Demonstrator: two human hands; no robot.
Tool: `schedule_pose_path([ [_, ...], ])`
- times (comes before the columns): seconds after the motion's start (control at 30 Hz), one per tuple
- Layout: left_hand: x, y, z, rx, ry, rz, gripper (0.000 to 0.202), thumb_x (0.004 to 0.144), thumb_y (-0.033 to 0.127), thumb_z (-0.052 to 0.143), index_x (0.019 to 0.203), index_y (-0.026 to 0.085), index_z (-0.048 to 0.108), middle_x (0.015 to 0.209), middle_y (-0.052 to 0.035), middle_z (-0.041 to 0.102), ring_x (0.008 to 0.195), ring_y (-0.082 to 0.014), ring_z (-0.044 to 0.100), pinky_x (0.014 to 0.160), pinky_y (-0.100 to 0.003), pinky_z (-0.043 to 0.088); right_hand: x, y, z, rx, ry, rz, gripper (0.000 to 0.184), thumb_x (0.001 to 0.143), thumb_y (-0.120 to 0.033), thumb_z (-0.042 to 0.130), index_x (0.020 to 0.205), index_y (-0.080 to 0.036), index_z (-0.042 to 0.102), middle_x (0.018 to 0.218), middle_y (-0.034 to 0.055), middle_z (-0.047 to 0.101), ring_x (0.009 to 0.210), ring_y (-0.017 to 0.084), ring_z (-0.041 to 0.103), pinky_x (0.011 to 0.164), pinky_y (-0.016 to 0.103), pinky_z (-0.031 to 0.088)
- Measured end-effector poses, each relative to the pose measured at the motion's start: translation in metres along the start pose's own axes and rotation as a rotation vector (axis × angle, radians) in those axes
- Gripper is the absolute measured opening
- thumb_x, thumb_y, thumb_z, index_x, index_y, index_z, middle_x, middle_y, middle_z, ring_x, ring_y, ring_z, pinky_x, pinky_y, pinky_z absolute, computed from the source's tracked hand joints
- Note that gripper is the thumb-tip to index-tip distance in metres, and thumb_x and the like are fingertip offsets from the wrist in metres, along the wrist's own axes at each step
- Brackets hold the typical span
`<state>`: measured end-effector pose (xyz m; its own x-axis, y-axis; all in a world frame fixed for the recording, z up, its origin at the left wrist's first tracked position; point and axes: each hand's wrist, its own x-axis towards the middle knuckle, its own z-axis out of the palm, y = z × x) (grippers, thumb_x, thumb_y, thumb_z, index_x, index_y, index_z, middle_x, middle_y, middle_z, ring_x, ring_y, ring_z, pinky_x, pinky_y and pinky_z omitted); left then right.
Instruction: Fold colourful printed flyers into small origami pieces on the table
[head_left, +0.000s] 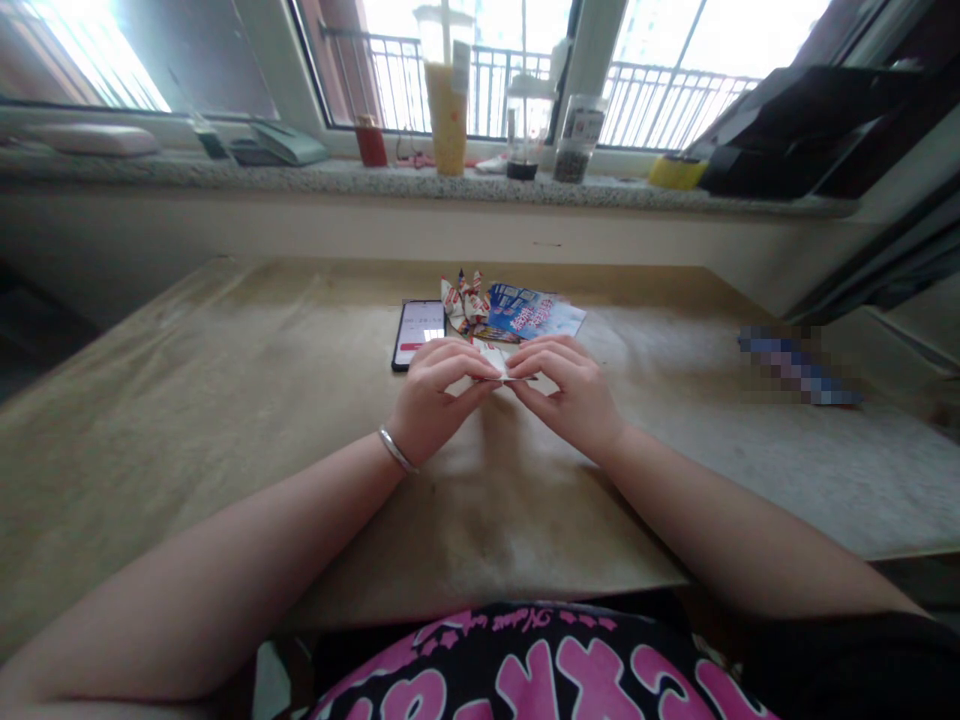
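left hand (pixel 437 395) and right hand (pixel 566 392) — each grip pinching one folded white paper (pixel 491 358) — near a phone (pixel 417 333).

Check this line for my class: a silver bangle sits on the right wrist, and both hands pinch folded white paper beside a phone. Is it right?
No: the silver bangle sits on the left wrist, not the right, as the head view shows. The rest stands: the left hand and right hand pinch folded white paper beside a phone.

Left hand (pixel 439 395) | right hand (pixel 568 393) | both pinch folded white paper (pixel 501 362) | smartphone (pixel 417 333) just beside left hand | folded paper pieces (pixel 463 306), blue printed sheets (pixel 525 312) beyond | all on tan tabletop (pixel 225 400)
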<state>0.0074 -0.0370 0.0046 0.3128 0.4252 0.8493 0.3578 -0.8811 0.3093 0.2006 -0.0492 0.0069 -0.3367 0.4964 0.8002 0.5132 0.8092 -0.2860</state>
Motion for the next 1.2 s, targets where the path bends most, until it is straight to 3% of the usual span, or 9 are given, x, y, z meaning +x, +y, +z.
schedule_pose_path([
  [0.27, -0.002, -0.0021, -0.0003, -0.02, 0.002, -0.038, 0.007, 0.079, 0.028, 0.071, 0.079, 0.021, 0.068, 0.079, -0.0009, 0.071, 0.083, -0.0157, 0.065, 0.081, -0.033, 0.05, 0.0006, 0.0016, -0.001, 0.092, 0.02, 0.007, 0.003, 0.084, -0.025, 0.062, 0.081, -0.025, 0.063, 0.084, 0.0007, 0.071, 0.087, 0.017, 0.065, 0.086, 0.037, 0.05],
  [0.5, -0.0044, -0.0035, -0.0038, 0.064, -0.064, -0.012, 0.01, 0.086, 0.03, 0.063, 0.091, 0.026, 0.071, 0.084, -0.0004, 0.073, 0.088, -0.0165, 0.064, 0.085, -0.036, 0.048, -0.0001, -0.0009, -0.0022, 0.063, 0.025, 0.038, 0.004, 0.083, -0.024, 0.063, 0.079, -0.026, 0.064, 0.081, 0.0005, 0.071, 0.089, 0.018, 0.063, 0.086, 0.039, 0.051],
  [0.8, -0.0012, -0.0014, -0.0051, 0.184, -0.059, 0.061, 0.007, 0.083, 0.028, 0.064, 0.085, 0.026, 0.07, 0.079, 0.0019, 0.073, 0.082, -0.0147, 0.065, 0.085, -0.034, 0.046, -0.0019, 0.0001, -0.0018, 0.048, 0.001, 0.044, 0.004, 0.081, -0.023, 0.064, 0.079, -0.026, 0.065, 0.081, 0.0005, 0.071, 0.09, 0.019, 0.063, 0.087, 0.039, 0.05],
  [1.03, -0.0016, -0.001, -0.0048, 0.281, -0.024, 0.013, 0.008, 0.081, 0.026, 0.063, 0.077, 0.024, 0.069, 0.079, 0.0015, 0.072, 0.081, -0.0151, 0.066, 0.094, -0.038, 0.041, -0.0018, 0.0014, 0.0016, 0.098, 0.043, 0.112, 0.005, 0.08, -0.02, 0.063, 0.08, -0.024, 0.063, 0.081, 0.001, 0.069, 0.089, 0.018, 0.062, 0.084, 0.037, 0.051],
  [1.2, -0.0005, -0.0002, -0.0058, 0.327, -0.058, 0.082, 0.006, 0.081, 0.024, 0.063, 0.083, 0.027, 0.068, 0.08, 0.0029, 0.071, 0.081, -0.0153, 0.064, 0.094, -0.038, 0.04, -0.0013, -0.0035, 0.0025, 0.084, 0.024, 0.102, 0.005, 0.081, -0.02, 0.062, 0.078, -0.024, 0.063, 0.079, 0.0014, 0.068, 0.089, 0.018, 0.062, 0.086, 0.038, 0.05],
])
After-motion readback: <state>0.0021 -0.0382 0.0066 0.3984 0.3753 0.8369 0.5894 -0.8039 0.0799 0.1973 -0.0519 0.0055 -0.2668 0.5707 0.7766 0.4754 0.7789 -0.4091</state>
